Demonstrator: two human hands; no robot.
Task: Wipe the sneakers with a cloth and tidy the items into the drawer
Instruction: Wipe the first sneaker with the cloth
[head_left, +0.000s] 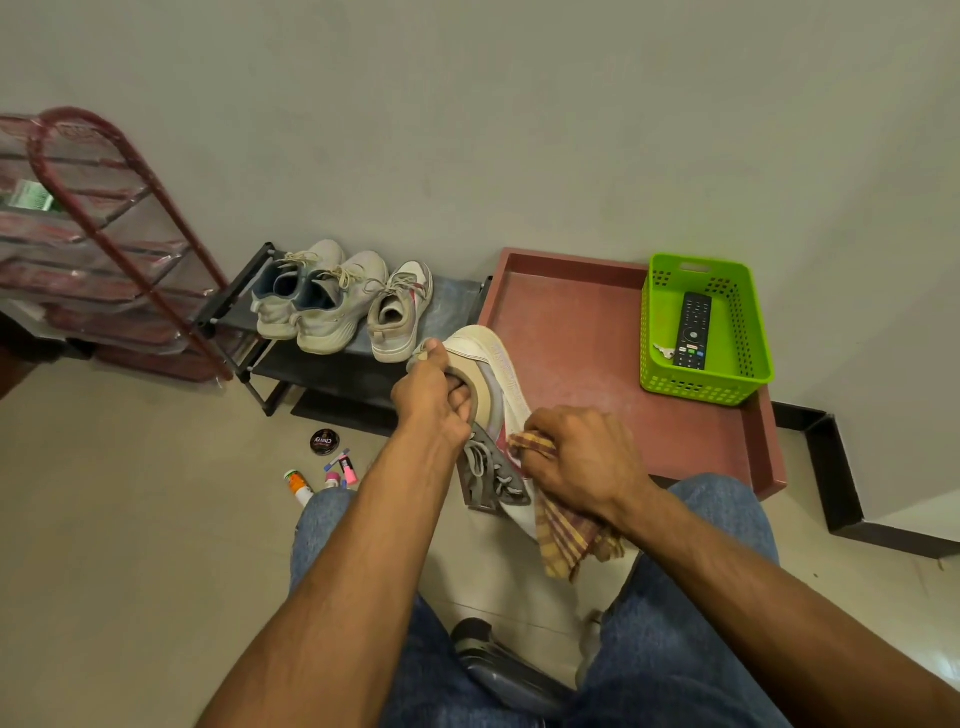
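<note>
Fingers (460, 397) of the left hand (428, 400) are curled inside the collar of the sneaker (493, 379), thumb over its heel, holding it up above the knees; the right hand (582, 457) has its fingers clamped on a checked cloth (571, 535), pressed against the shoe's side near the laces.

The grip is by the heel only, so a hard rub toward the toe could twist the sneaker out of the left hand and drop it to the floor. The cloth's loose end hangs below the hand and could catch in the laces. On the floor, the tin (324, 442), a tube (297, 487) and some small pink-capped items (343, 467) lie just beside the left knee, where a shifted leg could scatter them.

Three more sneakers (332, 306) wait on the rack (291, 364), so the wiping looks far from done. A green basket (701, 332) on the red tray (571, 332) holds a remote (692, 332).

The tin's lid carries white script that seems to read "Cherry", though upside down and small; the other labels are too small to read.
</note>
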